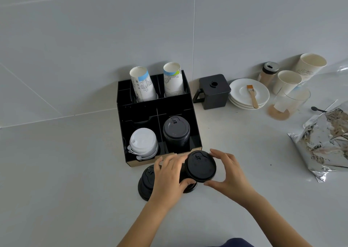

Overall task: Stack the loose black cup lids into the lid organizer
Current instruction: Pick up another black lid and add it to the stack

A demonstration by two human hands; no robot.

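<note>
The black lid organizer (139, 114) stands against the wall. Its front right compartment holds a stack of black lids (176, 131), its front left a stack of white lids (144, 143). Just in front of it, a short stack of loose black lids (200, 166) is lifted and tilted between both hands. My left hand (169, 175) grips its left side, thumb under it. My right hand (228, 171) cups its right edge with fingers spread. Another pile of black lids (146, 185) lies on the counter, partly hidden by my left hand.
Two paper cup stacks (159, 83) stand in the organizer's back slots. To the right sit a black square box with a handle (213, 92), stacked white saucers with a brush (249, 93), paper cups (301, 71), a glass (291, 99) and a foil bag (324, 141).
</note>
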